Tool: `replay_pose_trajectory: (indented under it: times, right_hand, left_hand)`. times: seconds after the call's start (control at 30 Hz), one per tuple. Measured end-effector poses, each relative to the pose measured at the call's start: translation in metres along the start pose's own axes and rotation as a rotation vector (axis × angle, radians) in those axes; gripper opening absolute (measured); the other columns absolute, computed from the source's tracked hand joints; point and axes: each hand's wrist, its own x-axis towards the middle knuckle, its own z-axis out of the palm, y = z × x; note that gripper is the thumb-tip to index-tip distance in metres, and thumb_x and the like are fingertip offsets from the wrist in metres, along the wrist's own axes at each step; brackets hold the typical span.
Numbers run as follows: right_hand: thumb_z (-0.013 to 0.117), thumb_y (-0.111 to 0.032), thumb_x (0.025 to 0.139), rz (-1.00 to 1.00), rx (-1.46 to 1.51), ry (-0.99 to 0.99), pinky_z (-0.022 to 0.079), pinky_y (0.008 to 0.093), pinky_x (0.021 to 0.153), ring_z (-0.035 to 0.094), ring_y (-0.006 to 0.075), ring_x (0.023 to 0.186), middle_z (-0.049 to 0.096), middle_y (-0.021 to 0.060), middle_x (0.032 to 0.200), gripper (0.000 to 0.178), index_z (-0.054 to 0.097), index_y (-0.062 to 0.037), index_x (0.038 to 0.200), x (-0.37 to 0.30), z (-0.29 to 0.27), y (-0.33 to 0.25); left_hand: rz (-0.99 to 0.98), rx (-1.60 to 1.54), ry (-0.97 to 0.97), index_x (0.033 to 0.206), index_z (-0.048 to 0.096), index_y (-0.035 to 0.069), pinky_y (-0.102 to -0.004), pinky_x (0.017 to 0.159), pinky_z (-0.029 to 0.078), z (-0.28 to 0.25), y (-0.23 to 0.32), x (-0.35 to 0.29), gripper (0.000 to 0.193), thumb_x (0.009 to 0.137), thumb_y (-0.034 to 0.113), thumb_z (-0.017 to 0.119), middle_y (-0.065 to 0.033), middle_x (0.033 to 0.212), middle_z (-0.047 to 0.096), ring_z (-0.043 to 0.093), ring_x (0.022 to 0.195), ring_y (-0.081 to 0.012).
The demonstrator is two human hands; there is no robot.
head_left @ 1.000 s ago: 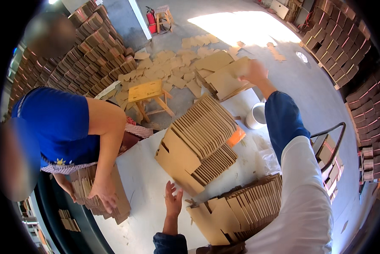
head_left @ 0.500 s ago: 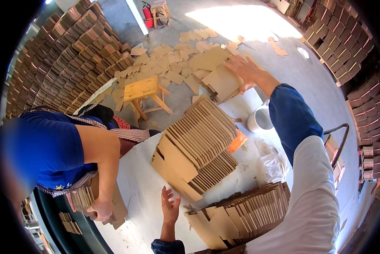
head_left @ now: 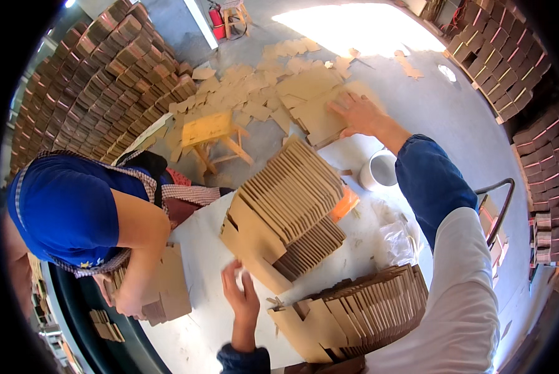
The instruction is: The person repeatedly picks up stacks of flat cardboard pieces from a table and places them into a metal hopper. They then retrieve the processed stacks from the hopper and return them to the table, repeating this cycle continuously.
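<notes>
since a second ago, the right hand (head_left: 365, 117) has come in from the outer edge of the flat cardboard sheets (head_left: 313, 118) to lie across their top, and the left hand (head_left: 243, 302) has come nearer to the middle stack (head_left: 295, 187).

closest, on the white counter (head_left: 208, 296), a near stack (head_left: 357, 311) of cut cardboard pieces leans in a tight row, with the right forearm passing beside it. the left hand is raised just to its left, fingers half bent, thumb apart, holding nothing; its fingertips are just beside the edge of the middle stack, and i cannot tell whether they touch.

to the left, a co-worker (head_left: 74, 199) in blue bends over a cardboard bundle (head_left: 176, 280), hands blurred against it.

farther along, the middle stack fans out in ridges, with an orange piece (head_left: 346, 204) at its right side. beyond the near stack lies a clear plastic bag (head_left: 396, 242), then a white round container (head_left: 379, 171).

at the far end, the right hand is palm down, fingers spread, over the flat sheets; what lies under the palm is hidden.

past the counter are a wooden stool (head_left: 207, 128), cardboard scraps (head_left: 239, 87) over the floor, tall cardboard piles (head_left: 99, 93) and a red extinguisher (head_left: 217, 23).
</notes>
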Motion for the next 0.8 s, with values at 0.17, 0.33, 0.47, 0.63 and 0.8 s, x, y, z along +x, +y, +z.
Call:
replay_pose_trajectory:
  times: [0.17, 0.33, 0.47, 0.63, 0.8]
  right_hand:
    - [0.077, -0.045, 0.073, 0.044, 0.070, 0.046, 0.039, 0.0471, 0.104, 0.032, 0.0370, 0.135, 0.029, 0.0181, 0.149, 0.095, 0.026, -0.0221, 0.150, 0.000, 0.003, -0.003]
    - [0.079, -0.037, 0.072, -0.020, 0.226, 0.167, 0.047, 0.0450, 0.097, 0.035, 0.0343, 0.133, 0.035, 0.0165, 0.141, 0.090, 0.033, -0.0223, 0.147, 0.006, 0.010, -0.012]
    - [0.080, -0.037, 0.071, 0.030, 0.202, 0.166, 0.050, 0.0420, 0.094, 0.037, 0.0321, 0.131, 0.037, 0.0151, 0.137, 0.089, 0.035, -0.0224, 0.146, 0.001, 0.022, -0.005]
    - [0.082, -0.035, 0.069, 0.002, 0.248, 0.240, 0.051, 0.0416, 0.093, 0.039, 0.0315, 0.129, 0.037, 0.0139, 0.137, 0.089, 0.037, -0.0234, 0.145, -0.003, 0.026, -0.001]
    - [0.083, -0.032, 0.067, 0.002, 0.301, 0.219, 0.049, 0.0426, 0.094, 0.039, 0.0316, 0.129, 0.038, 0.0128, 0.137, 0.089, 0.038, -0.0237, 0.144, -0.003, 0.021, -0.003]
  left_hand:
    - [0.223, -0.294, -0.074, 0.128, 0.051, -0.001, -0.0369, 0.092, 0.046, 0.053, 0.090, 0.176, 0.034, 0.094, 0.007, 0.050, -0.0230, 0.121, 0.057, 0.058, 0.112, -0.0343]
    - [0.223, -0.131, -0.183, 0.138, 0.041, -0.003, -0.0404, 0.098, 0.043, 0.150, 0.062, 0.333, 0.050, 0.095, 0.021, 0.047, -0.0267, 0.132, 0.051, 0.052, 0.119, -0.0386]
    - [0.089, 0.015, -0.306, 0.146, 0.031, 0.000, -0.0356, 0.101, 0.043, 0.190, 0.074, 0.386, 0.054, 0.096, 0.016, 0.047, -0.0216, 0.144, 0.043, 0.046, 0.131, -0.0305]
    - [0.081, 0.075, -0.354, 0.137, 0.046, -0.001, -0.0337, 0.094, 0.047, 0.204, 0.080, 0.415, 0.046, 0.095, 0.017, 0.051, -0.0194, 0.130, 0.057, 0.059, 0.115, -0.0281]
    - [0.210, 0.021, -0.208, 0.115, 0.065, 0.004, -0.0355, 0.082, 0.052, 0.206, 0.077, 0.424, 0.031, 0.086, 0.013, 0.060, -0.0159, 0.108, 0.068, 0.067, 0.094, -0.0247]
